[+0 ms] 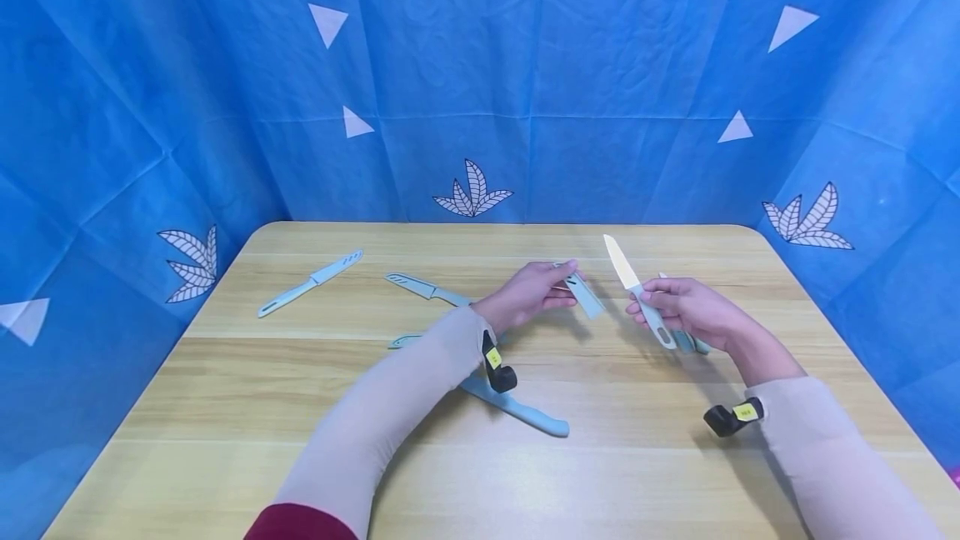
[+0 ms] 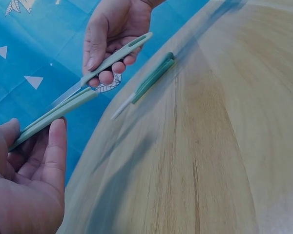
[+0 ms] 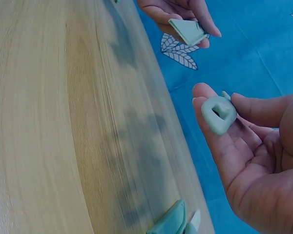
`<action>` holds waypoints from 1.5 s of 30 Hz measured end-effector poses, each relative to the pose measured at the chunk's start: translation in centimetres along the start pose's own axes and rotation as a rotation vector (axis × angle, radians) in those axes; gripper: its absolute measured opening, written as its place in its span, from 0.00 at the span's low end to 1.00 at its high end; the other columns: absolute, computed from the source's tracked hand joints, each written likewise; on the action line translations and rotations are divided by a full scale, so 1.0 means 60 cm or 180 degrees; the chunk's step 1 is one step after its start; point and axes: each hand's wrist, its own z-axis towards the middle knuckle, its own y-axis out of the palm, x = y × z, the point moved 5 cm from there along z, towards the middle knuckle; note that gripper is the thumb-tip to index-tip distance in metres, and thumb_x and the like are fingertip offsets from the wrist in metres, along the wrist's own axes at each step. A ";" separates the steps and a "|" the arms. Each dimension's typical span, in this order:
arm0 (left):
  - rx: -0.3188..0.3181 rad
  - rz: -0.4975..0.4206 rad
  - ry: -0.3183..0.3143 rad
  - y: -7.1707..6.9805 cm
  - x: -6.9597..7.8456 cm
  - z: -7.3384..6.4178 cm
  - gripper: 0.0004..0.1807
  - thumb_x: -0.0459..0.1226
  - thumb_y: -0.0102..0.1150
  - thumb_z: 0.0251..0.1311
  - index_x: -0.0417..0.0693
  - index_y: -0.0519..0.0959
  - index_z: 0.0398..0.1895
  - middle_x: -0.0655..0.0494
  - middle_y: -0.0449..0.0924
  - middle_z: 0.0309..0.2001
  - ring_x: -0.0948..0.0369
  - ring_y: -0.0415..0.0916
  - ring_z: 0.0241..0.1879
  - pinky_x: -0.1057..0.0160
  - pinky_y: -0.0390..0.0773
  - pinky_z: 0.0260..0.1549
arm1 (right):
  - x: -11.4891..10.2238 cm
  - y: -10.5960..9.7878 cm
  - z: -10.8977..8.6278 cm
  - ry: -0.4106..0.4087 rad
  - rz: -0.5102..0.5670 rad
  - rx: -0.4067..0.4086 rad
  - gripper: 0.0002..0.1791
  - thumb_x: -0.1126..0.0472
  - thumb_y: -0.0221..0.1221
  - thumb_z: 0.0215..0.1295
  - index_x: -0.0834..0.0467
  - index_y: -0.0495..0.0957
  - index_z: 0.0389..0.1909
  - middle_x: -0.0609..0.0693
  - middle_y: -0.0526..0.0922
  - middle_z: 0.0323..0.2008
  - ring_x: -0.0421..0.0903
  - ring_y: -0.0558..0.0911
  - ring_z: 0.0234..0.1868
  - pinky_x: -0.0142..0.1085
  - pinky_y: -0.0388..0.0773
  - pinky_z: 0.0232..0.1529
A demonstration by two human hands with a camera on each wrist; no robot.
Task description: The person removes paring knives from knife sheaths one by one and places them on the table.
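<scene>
My left hand [image 1: 534, 297] pinches a pale green blade sheath [image 1: 587, 298] between thumb and fingers. In my right hand [image 1: 693, 311] is a small knife [image 1: 654, 322] gripped by its pale green handle, its bare blade pointing up and away. The left wrist view has the blade beside the sheath [image 2: 56, 114], overlapping it near the sheath's end. Seen end-on in the right wrist view, the knife handle [image 3: 209, 116] has a hole through it. Under the right hand, a green item with a whitish tip [image 2: 154, 78] lies on the table, partly hidden in the head view.
A sheathed knife [image 1: 311, 282] lies at the table's left. Another sheathed knife [image 1: 420, 284] runs behind the left wrist. Left of that forearm a green tip [image 1: 403, 342] shows; a larger curved handle [image 1: 525, 413] emerges on its right. A blue curtain [image 1: 585, 90] hangs behind the wooden table [image 1: 637, 473].
</scene>
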 end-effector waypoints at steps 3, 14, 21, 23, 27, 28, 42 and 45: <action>0.0009 0.0022 -0.0014 0.005 -0.003 0.006 0.23 0.43 0.55 0.69 0.31 0.76 0.55 0.45 0.82 0.41 0.57 0.81 0.36 0.62 0.83 0.47 | 0.001 -0.003 -0.001 0.0007 0.0014 0.0023 0.25 0.61 0.48 0.77 0.78 0.59 0.61 0.62 0.80 0.51 0.54 0.81 0.52 0.41 0.80 0.55; -0.0131 0.0249 0.0023 0.028 -0.009 0.027 0.24 0.43 0.56 0.69 0.29 0.76 0.55 0.43 0.84 0.40 0.56 0.82 0.37 0.59 0.84 0.47 | 0.005 -0.014 -0.003 0.0042 -0.0013 0.0163 0.27 0.60 0.50 0.76 0.79 0.59 0.61 0.65 0.79 0.50 0.52 0.82 0.50 0.40 0.81 0.53; -0.0100 0.0440 0.0020 0.040 -0.012 0.038 0.20 0.41 0.56 0.69 0.30 0.79 0.50 0.43 0.84 0.37 0.56 0.83 0.35 0.56 0.84 0.46 | 0.006 -0.019 -0.005 0.0016 -0.0078 0.0218 0.27 0.60 0.50 0.76 0.79 0.60 0.61 0.63 0.81 0.49 0.50 0.83 0.49 0.34 0.82 0.49; -0.0082 0.0516 0.0012 0.044 -0.014 0.043 0.18 0.42 0.58 0.68 0.32 0.80 0.48 0.44 0.84 0.36 0.56 0.83 0.34 0.57 0.84 0.45 | 0.008 -0.020 -0.006 0.0019 -0.0075 0.0223 0.27 0.61 0.50 0.76 0.80 0.60 0.61 0.64 0.81 0.49 0.50 0.83 0.49 0.34 0.82 0.49; -0.0105 0.0601 0.0006 0.056 -0.018 0.054 0.16 0.42 0.59 0.68 0.35 0.81 0.46 0.46 0.84 0.36 0.56 0.83 0.33 0.60 0.85 0.42 | 0.015 -0.023 -0.007 0.0059 -0.0075 0.0243 0.26 0.61 0.51 0.75 0.79 0.60 0.61 0.63 0.81 0.49 0.49 0.84 0.48 0.34 0.82 0.49; -0.0098 0.0624 0.0005 0.058 -0.019 0.056 0.16 0.42 0.59 0.67 0.35 0.81 0.45 0.46 0.84 0.36 0.56 0.83 0.33 0.60 0.85 0.42 | 0.017 -0.023 -0.007 0.0066 -0.0079 0.0248 0.26 0.61 0.51 0.75 0.79 0.61 0.60 0.63 0.82 0.49 0.49 0.84 0.48 0.34 0.82 0.49; 0.0042 0.0939 -0.0022 0.079 -0.027 0.063 0.13 0.42 0.60 0.66 0.40 0.83 0.35 0.45 0.85 0.31 0.59 0.82 0.26 0.58 0.86 0.38 | 0.034 -0.028 -0.006 0.0129 -0.0227 0.0308 0.25 0.61 0.50 0.76 0.78 0.63 0.61 0.64 0.82 0.49 0.48 0.84 0.46 0.34 0.83 0.48; 0.0124 0.1008 -0.0033 0.082 -0.029 0.065 0.13 0.42 0.61 0.66 0.40 0.83 0.33 0.46 0.85 0.29 0.60 0.81 0.24 0.60 0.86 0.35 | 0.037 -0.026 -0.004 0.0149 -0.0290 0.0320 0.24 0.61 0.51 0.75 0.78 0.64 0.60 0.63 0.82 0.47 0.48 0.84 0.45 0.35 0.83 0.47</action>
